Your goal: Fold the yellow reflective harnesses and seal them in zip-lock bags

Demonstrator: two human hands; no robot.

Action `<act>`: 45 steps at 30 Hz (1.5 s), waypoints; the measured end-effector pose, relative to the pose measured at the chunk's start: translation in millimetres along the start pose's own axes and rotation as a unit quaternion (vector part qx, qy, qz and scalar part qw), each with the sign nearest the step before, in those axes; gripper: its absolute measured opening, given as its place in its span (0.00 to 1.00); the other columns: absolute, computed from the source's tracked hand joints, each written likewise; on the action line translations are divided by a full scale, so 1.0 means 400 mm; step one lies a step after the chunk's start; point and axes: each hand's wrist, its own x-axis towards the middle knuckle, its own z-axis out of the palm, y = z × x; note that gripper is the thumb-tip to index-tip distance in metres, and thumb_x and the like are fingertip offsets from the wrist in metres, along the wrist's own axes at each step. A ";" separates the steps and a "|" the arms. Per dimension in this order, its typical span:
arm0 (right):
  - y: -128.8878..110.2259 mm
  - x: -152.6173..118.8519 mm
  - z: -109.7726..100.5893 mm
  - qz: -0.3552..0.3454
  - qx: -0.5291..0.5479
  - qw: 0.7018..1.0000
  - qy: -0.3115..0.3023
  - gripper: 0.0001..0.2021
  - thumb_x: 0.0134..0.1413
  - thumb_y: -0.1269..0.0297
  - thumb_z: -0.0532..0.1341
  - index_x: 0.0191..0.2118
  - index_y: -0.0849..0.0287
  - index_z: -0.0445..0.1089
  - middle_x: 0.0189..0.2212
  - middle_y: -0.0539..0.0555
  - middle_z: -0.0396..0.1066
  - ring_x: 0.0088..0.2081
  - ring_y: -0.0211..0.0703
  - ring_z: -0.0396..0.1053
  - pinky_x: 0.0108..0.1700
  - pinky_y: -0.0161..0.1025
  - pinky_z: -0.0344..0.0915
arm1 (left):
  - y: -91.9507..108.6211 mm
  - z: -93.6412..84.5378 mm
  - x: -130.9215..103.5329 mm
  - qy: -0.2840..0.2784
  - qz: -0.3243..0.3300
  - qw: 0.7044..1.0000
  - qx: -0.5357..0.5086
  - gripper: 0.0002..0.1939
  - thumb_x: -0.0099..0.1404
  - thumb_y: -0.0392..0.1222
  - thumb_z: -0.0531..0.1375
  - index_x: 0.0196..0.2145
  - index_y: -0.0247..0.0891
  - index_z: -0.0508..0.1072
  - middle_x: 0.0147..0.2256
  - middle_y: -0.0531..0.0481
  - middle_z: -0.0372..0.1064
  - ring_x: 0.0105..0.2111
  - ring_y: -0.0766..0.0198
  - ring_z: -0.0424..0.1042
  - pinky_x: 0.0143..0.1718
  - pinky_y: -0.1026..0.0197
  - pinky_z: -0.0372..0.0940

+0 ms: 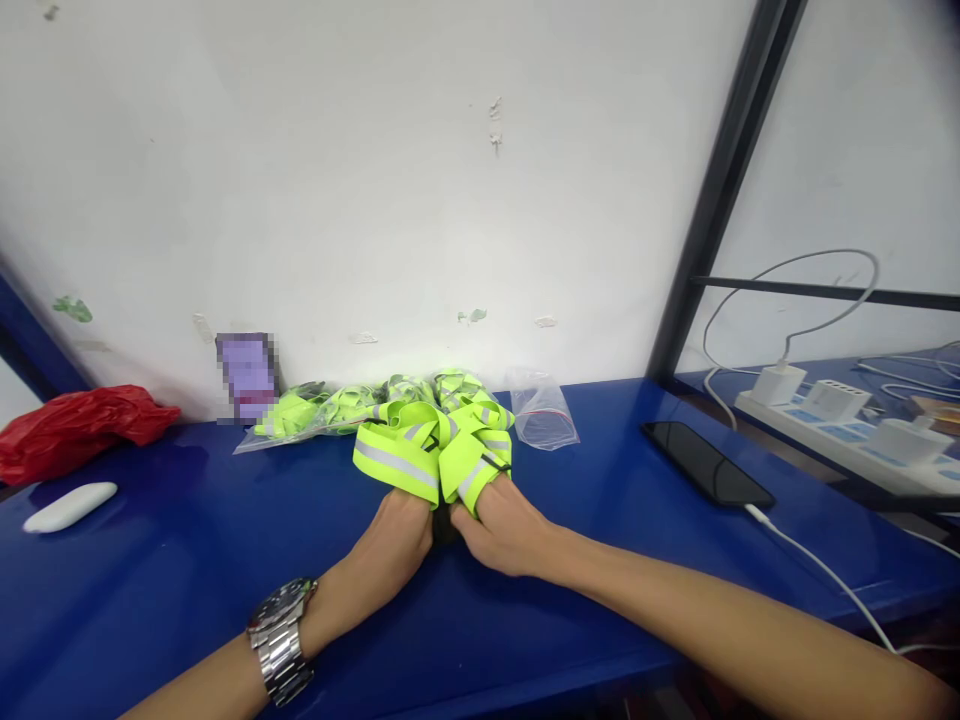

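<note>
Both my hands meet low over the middle of the table, with a fluorescent yellow reflective strap (397,462) looped and bunched over them. It carries silver stripes, and a dark part shows between my hands. My left hand (394,545), with a metal watch (283,640) at the wrist, has its fingers curled into the strap. Closed around the right side of the same strap is my right hand (510,530). Most of my fingertips are hidden under the fabric. Behind the strap lie clear bags (349,405) holding more yellow reflective straps.
A clear plastic bag (546,412) lies behind the strap. Leftward are a red plastic bag (82,425), a white case (71,507) and a blurred-out phone-like object (249,375) against the wall. Rightward, a black phone (705,463) has a cable; a power strip (840,430) stands beyond the frame post.
</note>
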 end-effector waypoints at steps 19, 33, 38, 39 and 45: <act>-0.032 0.004 0.008 0.024 -0.075 0.990 -0.115 0.14 0.42 0.52 0.64 0.34 0.53 0.75 0.31 0.52 0.74 0.35 0.48 0.70 0.36 0.41 0.65 | 0.046 0.018 0.005 -0.048 -0.052 0.995 -0.067 0.20 0.65 0.48 0.56 0.52 0.40 0.67 0.51 0.41 0.70 0.60 0.49 0.59 0.60 0.49 0.52; -0.013 0.009 -0.129 -0.046 -0.112 0.956 -0.267 0.13 0.52 0.55 0.62 0.38 0.59 0.73 0.34 0.55 0.74 0.32 0.44 0.69 0.27 0.35 0.56 | 0.014 0.017 0.009 -0.102 0.018 0.989 0.110 0.21 0.64 0.34 0.49 0.55 0.35 0.64 0.53 0.38 0.66 0.53 0.51 0.66 0.56 0.47 0.60; -0.050 0.017 -0.149 0.006 -0.228 0.961 -0.156 0.18 0.56 0.51 0.56 0.26 0.60 0.71 0.20 0.52 0.66 0.23 0.38 0.61 0.25 0.35 0.47 | 0.034 0.008 0.020 -0.173 0.042 0.967 0.181 0.21 0.64 0.32 0.47 0.54 0.34 0.63 0.50 0.39 0.68 0.52 0.52 0.66 0.53 0.51 0.63; -0.056 0.022 -0.148 0.004 -0.244 0.964 -0.105 0.19 0.58 0.50 0.54 0.29 0.61 0.72 0.21 0.53 0.67 0.24 0.39 0.61 0.26 0.36 0.49 | 0.036 0.006 0.020 -0.199 0.051 0.957 0.207 0.19 0.63 0.31 0.47 0.50 0.33 0.67 0.47 0.39 0.70 0.49 0.52 0.68 0.52 0.50 0.64; -0.042 0.051 -0.116 -0.140 -0.300 0.942 -0.044 0.16 0.61 0.65 0.52 0.54 0.54 0.64 0.59 0.63 0.55 0.57 0.58 0.54 0.49 0.52 0.58 | 0.043 -0.005 0.021 -0.277 0.102 0.902 0.316 0.16 0.61 0.27 0.46 0.39 0.31 0.72 0.42 0.36 0.71 0.48 0.47 0.68 0.50 0.45 0.63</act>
